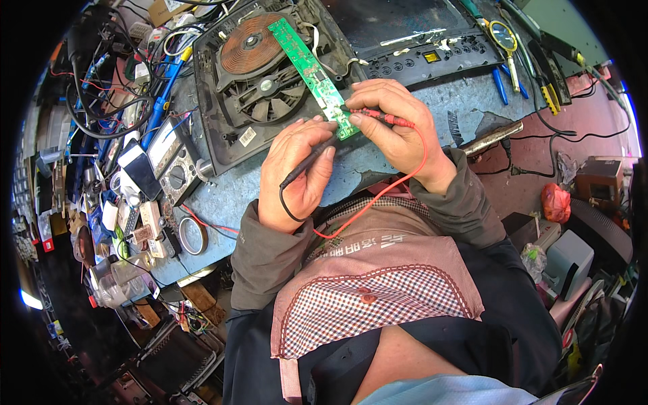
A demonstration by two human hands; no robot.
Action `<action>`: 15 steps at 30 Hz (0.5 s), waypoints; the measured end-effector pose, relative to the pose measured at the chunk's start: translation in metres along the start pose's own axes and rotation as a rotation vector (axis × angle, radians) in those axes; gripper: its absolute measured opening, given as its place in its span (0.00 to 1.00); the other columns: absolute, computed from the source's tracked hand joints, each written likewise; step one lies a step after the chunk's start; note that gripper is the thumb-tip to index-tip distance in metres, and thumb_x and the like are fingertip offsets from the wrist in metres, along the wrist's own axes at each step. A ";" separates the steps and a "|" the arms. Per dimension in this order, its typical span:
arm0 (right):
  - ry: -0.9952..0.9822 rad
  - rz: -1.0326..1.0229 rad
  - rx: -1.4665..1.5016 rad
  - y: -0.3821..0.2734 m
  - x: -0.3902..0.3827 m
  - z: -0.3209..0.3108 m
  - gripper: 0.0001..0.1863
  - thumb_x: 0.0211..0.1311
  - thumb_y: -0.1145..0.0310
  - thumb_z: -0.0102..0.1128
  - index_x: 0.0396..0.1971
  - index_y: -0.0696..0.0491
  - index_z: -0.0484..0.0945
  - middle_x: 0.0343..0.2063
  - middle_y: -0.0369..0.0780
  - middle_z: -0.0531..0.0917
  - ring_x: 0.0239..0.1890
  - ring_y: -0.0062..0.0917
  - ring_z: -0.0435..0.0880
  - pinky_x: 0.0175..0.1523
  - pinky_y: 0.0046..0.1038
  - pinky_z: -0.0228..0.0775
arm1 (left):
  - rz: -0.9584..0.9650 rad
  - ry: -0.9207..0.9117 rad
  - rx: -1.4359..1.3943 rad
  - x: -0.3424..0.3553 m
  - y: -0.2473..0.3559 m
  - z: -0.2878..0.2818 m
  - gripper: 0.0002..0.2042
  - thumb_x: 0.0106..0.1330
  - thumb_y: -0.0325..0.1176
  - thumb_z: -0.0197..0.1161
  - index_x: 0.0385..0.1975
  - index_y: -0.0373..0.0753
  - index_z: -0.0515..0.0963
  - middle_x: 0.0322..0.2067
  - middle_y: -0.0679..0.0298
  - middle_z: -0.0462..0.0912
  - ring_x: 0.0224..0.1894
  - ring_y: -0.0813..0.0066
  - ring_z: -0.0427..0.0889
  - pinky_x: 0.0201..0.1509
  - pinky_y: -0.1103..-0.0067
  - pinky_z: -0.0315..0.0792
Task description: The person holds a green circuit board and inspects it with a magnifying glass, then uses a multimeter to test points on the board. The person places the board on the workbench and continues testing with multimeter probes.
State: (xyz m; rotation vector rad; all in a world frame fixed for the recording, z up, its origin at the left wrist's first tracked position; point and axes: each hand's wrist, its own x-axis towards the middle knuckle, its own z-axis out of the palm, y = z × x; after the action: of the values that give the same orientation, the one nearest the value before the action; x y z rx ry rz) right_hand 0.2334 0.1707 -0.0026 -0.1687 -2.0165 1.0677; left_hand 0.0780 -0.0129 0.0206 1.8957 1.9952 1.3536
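the left hand (300, 165) is pinching a black probe (312, 162), the right hand (399, 128) a red probe (381, 117); the green circuit board (307, 67) is lying across the opened housing (206, 138); probing is seemingly progressing, closing-up remaining undone.

Looking at a pretty beat-up blue workbench (462, 94), worn patchy near the front edge. Got an opened cooker base (226, 147) on it, plus a dark panel (398, 30), multimeter (177, 177), blue-handled pliers (500, 86) and a yellow-rimmed magnifier (503, 38).
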 end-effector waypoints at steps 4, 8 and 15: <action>-0.001 -0.003 0.000 0.000 0.000 0.000 0.11 0.66 0.77 0.76 0.47 0.60 0.90 0.48 0.48 0.92 0.58 0.41 0.90 0.66 0.39 0.80 | 0.006 -0.007 0.011 0.000 0.000 -0.001 0.12 0.74 0.27 0.72 0.54 0.37 0.84 0.54 0.56 0.92 0.63 0.49 0.89 0.74 0.55 0.76; 0.000 -0.003 -0.003 -0.001 0.000 0.000 0.11 0.66 0.77 0.76 0.47 0.60 0.90 0.48 0.48 0.92 0.58 0.41 0.90 0.66 0.40 0.80 | 0.009 -0.004 0.011 0.001 0.000 0.000 0.11 0.74 0.27 0.72 0.54 0.37 0.84 0.54 0.56 0.92 0.63 0.49 0.89 0.74 0.55 0.76; 0.040 -0.075 -0.010 -0.005 -0.003 -0.001 0.11 0.65 0.77 0.77 0.46 0.59 0.89 0.46 0.47 0.93 0.57 0.43 0.92 0.69 0.43 0.80 | 0.006 -0.006 0.015 0.001 0.001 -0.001 0.11 0.74 0.27 0.72 0.53 0.37 0.84 0.54 0.56 0.92 0.63 0.49 0.89 0.74 0.56 0.76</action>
State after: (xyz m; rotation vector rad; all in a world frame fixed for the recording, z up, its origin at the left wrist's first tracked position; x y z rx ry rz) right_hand 0.2372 0.1672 -0.0003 -0.1181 -1.9775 0.9999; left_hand 0.0774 -0.0127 0.0224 1.9114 2.0041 1.3369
